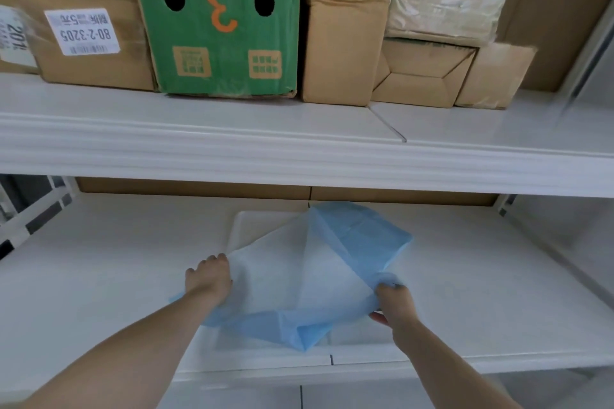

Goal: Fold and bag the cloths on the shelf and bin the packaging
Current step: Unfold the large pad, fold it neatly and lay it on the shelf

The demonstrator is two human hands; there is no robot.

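Head view: half-folded cloth could slip loose

Head camera shows the thin pale-blue non-woven cloth (319, 276) lying rumpled on the lower white shelf (99, 276). The left hand (209, 279) grips its left edge; the right hand (393, 299) pinches a bunched corner. Above the cloth, a green cardboard box (216, 20) stands. Uneven pulling could skew the fold or drag the light fabric off the shelf front.

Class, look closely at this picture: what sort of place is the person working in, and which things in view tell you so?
Probably a storeroom or stockroom. White metal shelving carries stacked cardboard boxes, one bearing a barcoded stock label, beside a green carton marked 3.
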